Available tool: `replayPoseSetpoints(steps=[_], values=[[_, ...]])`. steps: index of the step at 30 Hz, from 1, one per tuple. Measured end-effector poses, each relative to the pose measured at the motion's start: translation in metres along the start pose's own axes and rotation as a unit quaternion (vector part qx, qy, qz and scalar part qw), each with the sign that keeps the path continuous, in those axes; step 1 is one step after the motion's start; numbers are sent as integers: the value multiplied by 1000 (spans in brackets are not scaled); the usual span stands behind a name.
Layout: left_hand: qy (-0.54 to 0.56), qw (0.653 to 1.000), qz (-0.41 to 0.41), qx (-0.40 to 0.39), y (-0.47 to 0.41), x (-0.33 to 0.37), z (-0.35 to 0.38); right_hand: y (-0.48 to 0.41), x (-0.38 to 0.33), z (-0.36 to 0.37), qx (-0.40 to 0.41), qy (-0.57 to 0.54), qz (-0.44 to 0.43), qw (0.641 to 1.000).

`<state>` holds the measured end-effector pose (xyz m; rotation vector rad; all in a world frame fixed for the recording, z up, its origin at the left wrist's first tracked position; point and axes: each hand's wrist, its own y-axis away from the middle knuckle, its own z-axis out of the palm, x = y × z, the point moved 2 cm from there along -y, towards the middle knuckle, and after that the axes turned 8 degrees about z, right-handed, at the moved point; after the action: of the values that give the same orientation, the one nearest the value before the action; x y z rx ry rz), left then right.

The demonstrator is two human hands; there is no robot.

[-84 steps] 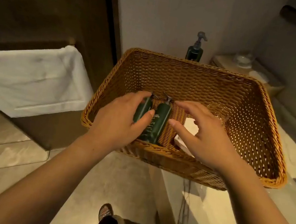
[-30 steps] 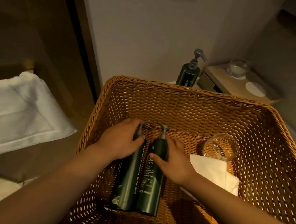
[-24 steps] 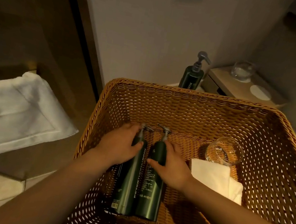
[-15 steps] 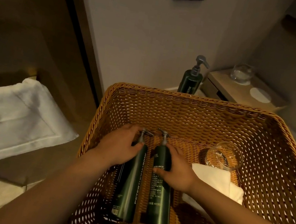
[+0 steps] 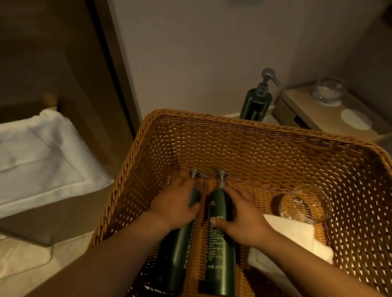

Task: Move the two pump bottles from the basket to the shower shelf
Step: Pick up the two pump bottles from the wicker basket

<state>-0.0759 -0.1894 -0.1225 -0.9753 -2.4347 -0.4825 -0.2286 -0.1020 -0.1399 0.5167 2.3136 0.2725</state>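
Note:
Two dark green pump bottles lie side by side on the floor of a wicker basket (image 5: pixel 255 134), pump heads pointing away from me. My left hand (image 5: pixel 173 208) wraps the upper body of the left bottle (image 5: pixel 177 255). The right bottle (image 5: pixel 220 258) has my right hand (image 5: pixel 245 221) closed around its upper part. A small gap separates the two bottles. A wooden shelf (image 5: pixel 322 113) stands beyond the basket at the back right.
Inside the basket, a clear glass (image 5: pixel 304 206) and a folded white towel (image 5: pixel 303 243) lie right of the bottles. A third green pump bottle (image 5: pixel 256 101) stands upright behind the basket. A glass (image 5: pixel 328 88) and coaster rest on the shelf. White cloth (image 5: pixel 17 162) drapes at left.
The bottles have spread slightly apart, the right one angled outward at its base. Both hands keep their hold near the bottle tops. The view has drifted a little lower.

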Motion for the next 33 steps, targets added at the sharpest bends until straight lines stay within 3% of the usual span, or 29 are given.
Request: replayPoseSetpoints(steps=[20,28,33], values=[[106,990,-88,9,4,-10,22,3,2,6,-11,-29,32,999],[137,989,-55,13,6,-5,22,7,3,8,-28,-50,36,998],[155,984,-84,-31,8,-11,22,5,4,9,-34,-63,35,997]])
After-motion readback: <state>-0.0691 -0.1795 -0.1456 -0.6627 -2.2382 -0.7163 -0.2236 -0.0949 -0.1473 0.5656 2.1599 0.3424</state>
